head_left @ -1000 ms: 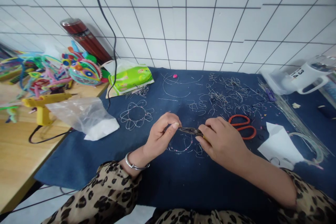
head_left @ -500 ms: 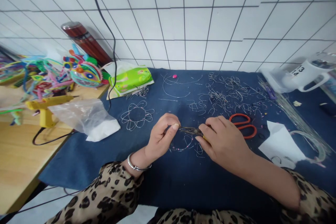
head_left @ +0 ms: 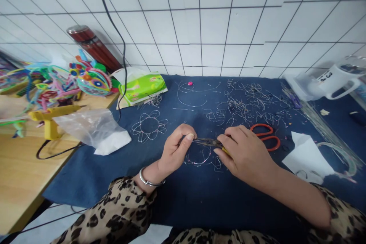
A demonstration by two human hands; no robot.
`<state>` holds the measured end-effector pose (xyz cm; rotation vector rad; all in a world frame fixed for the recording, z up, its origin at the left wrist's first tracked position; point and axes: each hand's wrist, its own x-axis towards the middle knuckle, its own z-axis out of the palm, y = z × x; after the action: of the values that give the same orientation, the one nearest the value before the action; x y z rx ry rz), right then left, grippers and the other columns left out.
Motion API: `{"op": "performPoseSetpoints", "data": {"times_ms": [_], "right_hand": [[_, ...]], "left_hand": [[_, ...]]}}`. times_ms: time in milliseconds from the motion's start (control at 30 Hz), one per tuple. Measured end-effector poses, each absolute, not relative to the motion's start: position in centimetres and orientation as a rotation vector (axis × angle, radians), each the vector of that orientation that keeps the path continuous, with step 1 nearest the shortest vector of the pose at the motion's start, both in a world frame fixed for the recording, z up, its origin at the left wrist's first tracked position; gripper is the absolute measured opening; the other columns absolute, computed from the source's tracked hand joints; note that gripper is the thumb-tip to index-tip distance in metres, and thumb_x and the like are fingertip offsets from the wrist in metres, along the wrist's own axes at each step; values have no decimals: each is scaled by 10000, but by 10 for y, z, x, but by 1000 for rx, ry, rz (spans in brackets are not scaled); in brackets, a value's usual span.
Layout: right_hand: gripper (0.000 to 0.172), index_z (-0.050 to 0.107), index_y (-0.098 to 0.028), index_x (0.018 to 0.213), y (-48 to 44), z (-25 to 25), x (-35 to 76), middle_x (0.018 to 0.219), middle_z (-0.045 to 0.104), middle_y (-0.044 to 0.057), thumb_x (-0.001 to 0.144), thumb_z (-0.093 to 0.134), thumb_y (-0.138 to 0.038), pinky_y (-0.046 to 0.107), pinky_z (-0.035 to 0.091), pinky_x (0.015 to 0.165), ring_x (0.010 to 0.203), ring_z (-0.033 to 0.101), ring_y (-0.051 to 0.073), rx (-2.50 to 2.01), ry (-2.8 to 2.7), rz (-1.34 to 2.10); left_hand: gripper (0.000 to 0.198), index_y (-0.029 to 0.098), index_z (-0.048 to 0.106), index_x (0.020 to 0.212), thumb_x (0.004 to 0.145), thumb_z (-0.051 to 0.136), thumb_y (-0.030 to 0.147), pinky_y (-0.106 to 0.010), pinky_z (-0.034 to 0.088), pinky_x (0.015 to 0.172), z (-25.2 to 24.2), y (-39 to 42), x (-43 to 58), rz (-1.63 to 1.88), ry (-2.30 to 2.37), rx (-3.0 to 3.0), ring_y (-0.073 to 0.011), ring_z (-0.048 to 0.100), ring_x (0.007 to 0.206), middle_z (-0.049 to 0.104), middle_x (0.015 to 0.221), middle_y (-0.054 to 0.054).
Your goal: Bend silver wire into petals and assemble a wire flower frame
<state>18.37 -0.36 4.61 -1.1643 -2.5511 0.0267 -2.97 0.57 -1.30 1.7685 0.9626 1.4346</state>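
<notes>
My right hand [head_left: 244, 156] is wrapped round the yellow handles of a pair of pliers [head_left: 208, 142], whose dark jaws point left. My left hand [head_left: 177, 148] pinches something at the tips of the jaws; it looks like a thin wire, too small to make out well. Just below the pliers a wire ring with small pink beads [head_left: 199, 163] lies on the dark blue cloth [head_left: 200, 198]. A flower-shaped wire piece [head_left: 150, 126] rests to the left of my left hand. Red-handled scissors [head_left: 271, 137] lie beyond my right hand.
Bent wires [head_left: 243, 103] are scattered at the back right, near a white mug [head_left: 340, 82]. White paper [head_left: 307, 156] lies at the right. Leftward are a green tissue pack [head_left: 143, 87], a plastic bag [head_left: 94, 126], a yellow glue gun [head_left: 51, 124] and a red flask [head_left: 94, 45].
Almost nothing has moved. Both hands and the pliers hold nearly the same place, with the pliers shifted very slightly.
</notes>
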Motion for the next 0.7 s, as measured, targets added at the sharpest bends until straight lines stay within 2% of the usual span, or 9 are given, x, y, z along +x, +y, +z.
{"op": "performPoseSetpoints", "data": {"times_ms": [100, 267, 333, 533, 700], "right_hand": [[190, 607, -156, 930, 1, 47, 187, 894, 594, 90, 866, 509, -306, 351, 441, 733, 828, 538, 201, -1208, -2455, 342], [225, 502, -190, 916, 3, 40, 179, 793, 623, 19, 800, 583, -365, 250, 459, 570, 660, 581, 128, -1412, -1992, 1200], [225, 480, -196, 867, 2, 36, 172, 800, 618, 11, 759, 618, -337, 244, 464, 580, 667, 577, 122, -1398, -1870, 1361], [83, 474, -211, 771, 1, 33, 164, 669, 508, -51, 748, 555, -205, 235, 424, 585, 600, 486, 96, -1429, -1846, 1317], [83, 497, -220, 835, 4, 30, 171, 699, 530, -42, 765, 514, -180, 248, 427, 610, 624, 512, 107, -1427, -1891, 1185]], "left_hand": [[147, 177, 542, 815, 915, 458, 244, -329, 439, 742, -12, 7, -29, 1458, 978, 1729, -158, 525, 764, 536, 767, -35], [139, 171, 547, 820, 913, 465, 235, -320, 429, 742, -12, 3, -26, 1436, 976, 1723, -154, 527, 765, 546, 771, -37], [137, 169, 546, 823, 913, 464, 231, -315, 429, 738, -11, 1, -23, 1430, 975, 1716, -152, 529, 763, 550, 772, -37], [120, 160, 549, 834, 901, 494, 242, -281, 427, 711, -10, -3, -21, 1349, 1055, 1656, -136, 520, 747, 553, 787, -34], [78, 158, 566, 879, 877, 545, 233, -242, 420, 625, -8, -1, -31, 1142, 1084, 1615, -105, 502, 667, 556, 776, -21]]}}
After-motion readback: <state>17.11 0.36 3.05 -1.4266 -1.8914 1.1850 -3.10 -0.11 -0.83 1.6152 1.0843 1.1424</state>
